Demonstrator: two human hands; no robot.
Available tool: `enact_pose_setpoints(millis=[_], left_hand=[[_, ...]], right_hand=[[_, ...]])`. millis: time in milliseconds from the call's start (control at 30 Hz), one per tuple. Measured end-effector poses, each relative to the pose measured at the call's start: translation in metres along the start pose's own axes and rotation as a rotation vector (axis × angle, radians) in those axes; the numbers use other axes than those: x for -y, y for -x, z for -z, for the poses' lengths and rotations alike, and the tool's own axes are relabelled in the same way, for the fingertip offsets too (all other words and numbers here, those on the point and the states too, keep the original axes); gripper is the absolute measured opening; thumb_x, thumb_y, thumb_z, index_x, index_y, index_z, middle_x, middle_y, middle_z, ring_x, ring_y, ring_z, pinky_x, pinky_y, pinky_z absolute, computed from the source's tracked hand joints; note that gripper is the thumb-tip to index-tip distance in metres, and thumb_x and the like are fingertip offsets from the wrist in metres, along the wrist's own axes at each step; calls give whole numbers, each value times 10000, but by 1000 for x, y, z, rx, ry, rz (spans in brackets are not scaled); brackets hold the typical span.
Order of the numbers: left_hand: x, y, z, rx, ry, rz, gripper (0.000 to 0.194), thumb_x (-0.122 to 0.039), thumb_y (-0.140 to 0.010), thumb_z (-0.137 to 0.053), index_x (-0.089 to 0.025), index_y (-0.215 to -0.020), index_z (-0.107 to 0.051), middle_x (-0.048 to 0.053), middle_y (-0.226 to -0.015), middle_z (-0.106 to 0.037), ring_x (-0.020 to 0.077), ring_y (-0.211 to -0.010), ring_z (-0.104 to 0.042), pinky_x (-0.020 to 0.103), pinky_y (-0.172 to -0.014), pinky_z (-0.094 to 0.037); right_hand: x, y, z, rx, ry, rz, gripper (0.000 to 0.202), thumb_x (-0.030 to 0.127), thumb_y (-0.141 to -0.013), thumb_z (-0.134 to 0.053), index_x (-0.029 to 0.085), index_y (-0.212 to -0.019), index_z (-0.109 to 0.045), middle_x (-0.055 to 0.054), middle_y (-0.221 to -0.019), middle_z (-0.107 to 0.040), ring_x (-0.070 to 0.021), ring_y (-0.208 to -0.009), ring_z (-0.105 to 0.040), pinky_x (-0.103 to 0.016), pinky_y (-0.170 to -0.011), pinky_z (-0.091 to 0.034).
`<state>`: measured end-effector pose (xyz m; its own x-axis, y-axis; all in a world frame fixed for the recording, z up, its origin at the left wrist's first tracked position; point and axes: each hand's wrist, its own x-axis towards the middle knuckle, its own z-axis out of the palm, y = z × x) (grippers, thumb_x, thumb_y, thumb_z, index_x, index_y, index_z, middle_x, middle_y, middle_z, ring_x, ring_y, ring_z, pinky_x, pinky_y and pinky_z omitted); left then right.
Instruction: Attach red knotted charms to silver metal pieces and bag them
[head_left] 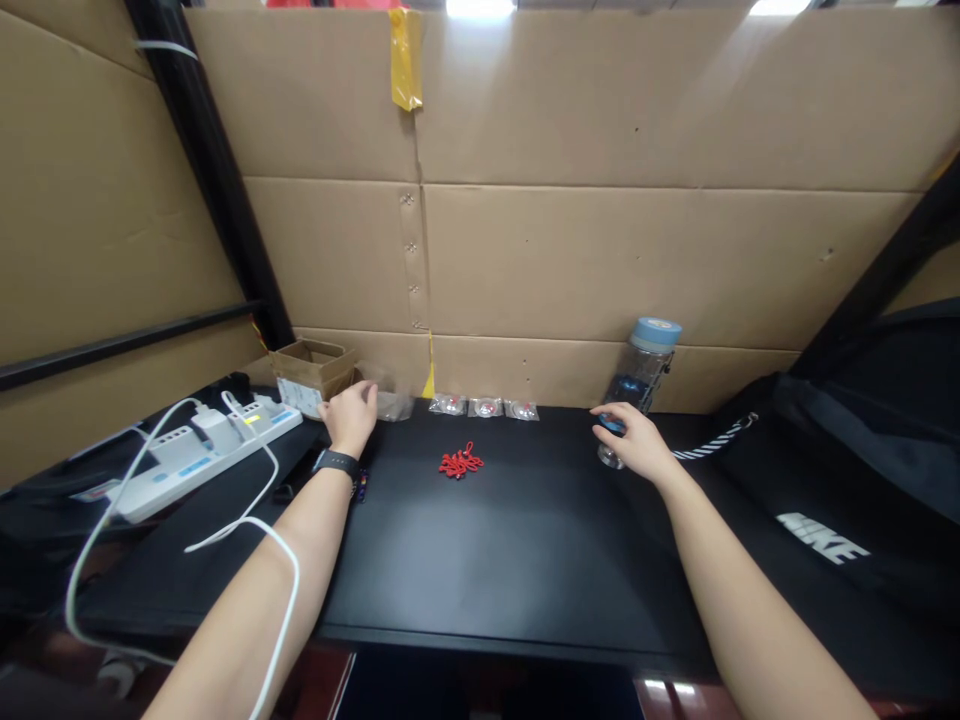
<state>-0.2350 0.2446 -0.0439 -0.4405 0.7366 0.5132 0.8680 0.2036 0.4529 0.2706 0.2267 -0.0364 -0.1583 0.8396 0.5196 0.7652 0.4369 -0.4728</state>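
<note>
My left hand, with a dark watch on its wrist, is at the back left of the black table, beside an open brown cardboard box and a clear plastic bag. Its outer fingers stand apart; the others are partly hidden, and I see nothing held. My right hand is in front of a clear bottle with a blue lid, thumb and fingers apart; whether it touches the bottle is unclear. Between my hands lies a red knotted cord. Behind it, three small clear packets with red-and-white contents form a row.
A white power strip with plugs and a looping white cable is on the left; the cable crosses my left forearm. A black NIKE bag fills the right side. Cardboard panels wall the back of the table.
</note>
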Motion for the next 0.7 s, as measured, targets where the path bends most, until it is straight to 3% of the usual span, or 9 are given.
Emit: enact_pose_setpoints(millis=[100, 200, 333, 500, 600, 700], left_hand=[[-10, 4, 14, -164, 86, -49, 412, -387, -1008, -389, -250, -1213, -719, 120, -1231, -724, 339, -1166, -606, 499, -1009, -318], [-31, 14, 32, -193, 129, -179, 441, -354, -1031, -344, -241, -1325, -653, 98, -1356, -660, 322, -1255, -529, 486, -1037, -293], [-79, 49, 42, -30, 97, -444, 420, -344, -1038, -372, -301, -1383, -608, 41, -1422, -620, 321, -1328, -454, 508, -1074, -240], [-137, 108, 19, 137, 90, -832, 382, -328, -1046, -387, -314, -1311, -662, 55, -1440, -604, 317, -1343, -446, 544, -1073, -240], [-150, 126, 5, 278, 90, -1010, 337, -382, -1033, -441, -313, -1212, -717, 63, -1417, -620, 324, -1368, -422, 542, -1078, -262], [-143, 122, 3, 397, 115, -1025, 403, -528, -983, -516, -335, -1306, -662, 64, -1447, -595, 343, -1381, -403, 547, -1083, -284]], right_hand=[[-2, -1, 2, -6, 21, 11, 274, 357, -859, -629, 231, -1090, -703, -87, -1145, -661, -245, -972, -679, -398, -890, -543], [-4, 0, 7, 19, 76, 5, 268, 341, -852, -638, 227, -1081, -719, -89, -1141, -678, -256, -999, -677, -413, -943, -527], [-3, 5, 16, 190, 126, -54, 288, 322, -818, -698, 227, -1087, -735, -83, -1130, -715, -263, -1012, -680, -389, -930, -531], [1, 9, 21, 300, 113, -108, 338, 296, -811, -729, 226, -1142, -735, -80, -1164, -733, -260, -1029, -686, -364, -933, -531], [1, 9, 21, 294, 118, -118, 322, 281, -822, -717, 226, -1138, -740, -80, -1162, -739, -261, -1041, -686, -366, -948, -525], [-2, 9, 21, 313, 132, -143, 323, 287, -812, -728, 224, -1128, -745, -85, -1173, -740, -269, -1065, -688, -368, -958, -524]])
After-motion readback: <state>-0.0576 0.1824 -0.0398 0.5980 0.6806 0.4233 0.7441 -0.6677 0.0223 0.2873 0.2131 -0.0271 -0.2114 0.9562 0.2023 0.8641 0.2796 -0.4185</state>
